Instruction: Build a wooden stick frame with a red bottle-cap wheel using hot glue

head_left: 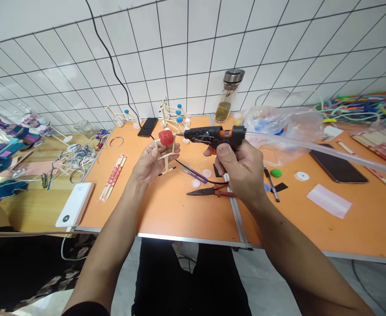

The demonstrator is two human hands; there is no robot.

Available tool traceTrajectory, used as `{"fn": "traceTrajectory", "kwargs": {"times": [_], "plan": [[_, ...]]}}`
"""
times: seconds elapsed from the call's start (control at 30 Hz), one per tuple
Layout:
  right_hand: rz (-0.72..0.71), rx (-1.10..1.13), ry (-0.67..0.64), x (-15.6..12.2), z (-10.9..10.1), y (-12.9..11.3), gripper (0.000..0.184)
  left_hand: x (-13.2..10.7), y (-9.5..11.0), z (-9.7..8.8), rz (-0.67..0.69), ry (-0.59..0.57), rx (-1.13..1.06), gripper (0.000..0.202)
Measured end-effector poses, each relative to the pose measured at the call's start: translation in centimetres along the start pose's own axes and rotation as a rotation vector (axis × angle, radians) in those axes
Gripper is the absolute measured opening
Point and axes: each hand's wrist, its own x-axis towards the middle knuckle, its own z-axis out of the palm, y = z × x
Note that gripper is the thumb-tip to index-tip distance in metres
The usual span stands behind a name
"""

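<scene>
My left hand (149, 164) is closed around a small frame of wooden sticks (165, 156) that bears a red bottle cap (166, 137) at its top. In my right hand (240, 169) is a black hot glue gun (214, 134), gripped by its handle. A long clear glue stick (324, 152) juts out of the gun's rear to the right. The nozzle points left and is close to the red cap's right side; whether they touch I cannot tell. Below the gun lie orange-handled pliers (204, 192) and purple-handled scissors (197, 174).
Stick models with blue caps (178, 113) stand by the tiled wall, near a glass tea bottle (226, 96). A white power bank (75, 205) and packed chopsticks (113, 177) lie left. A dark phone (339, 163) and plastic bag (278, 125) lie right. Another person sits at far left.
</scene>
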Motion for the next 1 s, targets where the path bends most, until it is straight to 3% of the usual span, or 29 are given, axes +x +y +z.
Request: {"fn": "traceTrajectory", "kwargs": {"times": [0.3,0.7,1.0], "plan": [[-0.023,-0.044,0.005,-0.05,0.14,0.33,0.051,-0.07,0.12,0.48,-0.061,0.031,-0.056,0.075],[-0.035,-0.056,0.024,-0.19,0.36,0.61,0.051,-0.15,-0.10,0.60,-0.044,0.014,-0.106,0.063],[-0.023,-0.096,-0.038,-0.33,0.44,0.98,0.049,0.06,-0.55,0.75,-0.075,0.050,-0.180,0.055]]}}
